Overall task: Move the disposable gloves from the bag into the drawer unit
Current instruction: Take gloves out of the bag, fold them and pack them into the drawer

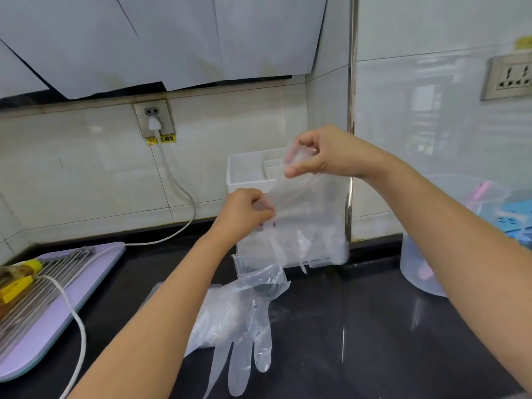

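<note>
The left hand (247, 211) and the right hand (316, 156) each pinch an edge of one clear glove (302, 217), the right hand higher, holding it up just in front of the white drawer unit (247, 171). The bag (218, 318) of gloves lies nearer on the dark surface (359, 326).

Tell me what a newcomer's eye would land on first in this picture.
First, the two hands raised mid-frame: the left hand and right hand each pinch a clear disposable glove stretched between them, in front of the white drawer unit against the wall. Next, the heap of clear gloves on the black counter below, fingers pointing toward the camera.
</note>
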